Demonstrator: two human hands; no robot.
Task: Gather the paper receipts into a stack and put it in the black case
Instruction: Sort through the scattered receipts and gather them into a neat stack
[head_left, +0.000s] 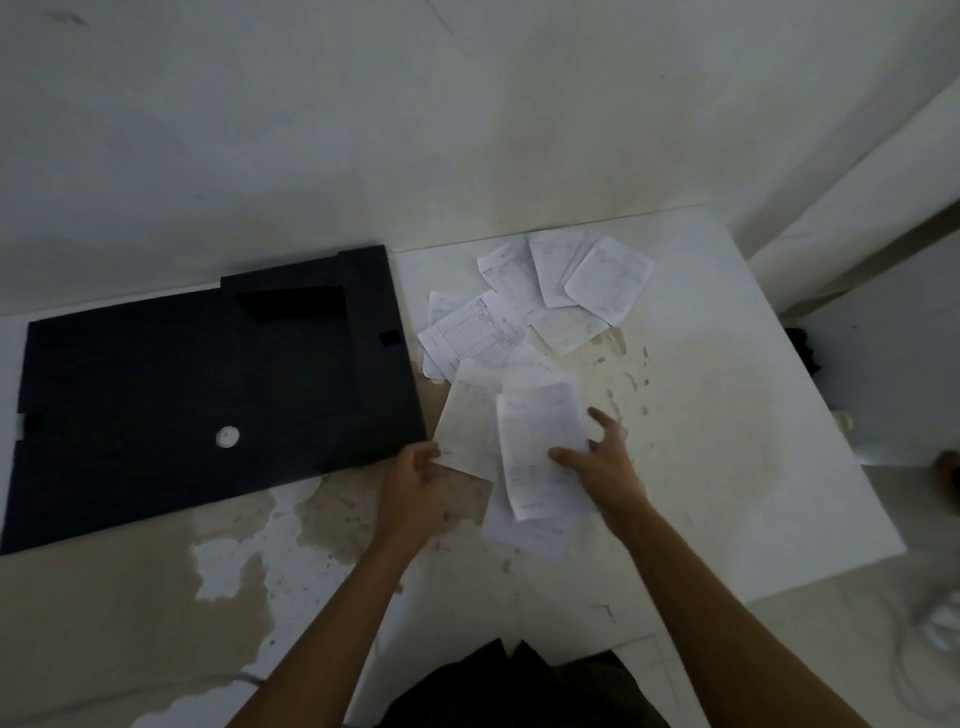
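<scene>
A flat black case (208, 384) lies on the left of the white table (727, 415), with a small white disc on it. Paper receipts are strewn to its right: one cluster (566, 280) near the table's far edge, one printed slip (475, 332) beside the case. Nearer to me, my left hand (415, 478) pinches the lower corner of a large pale sheet (467, 421). My right hand (597, 457) holds several receipts (535, 452) that overlap this sheet, thumb on top and fingers spread behind.
The table's surface is stained and peeling in front of me (322, 514). A white wall (415, 130) rises right behind the table. The table's right edge (831, 415) drops off to a floor with dark objects. My dark clothing shows at the bottom.
</scene>
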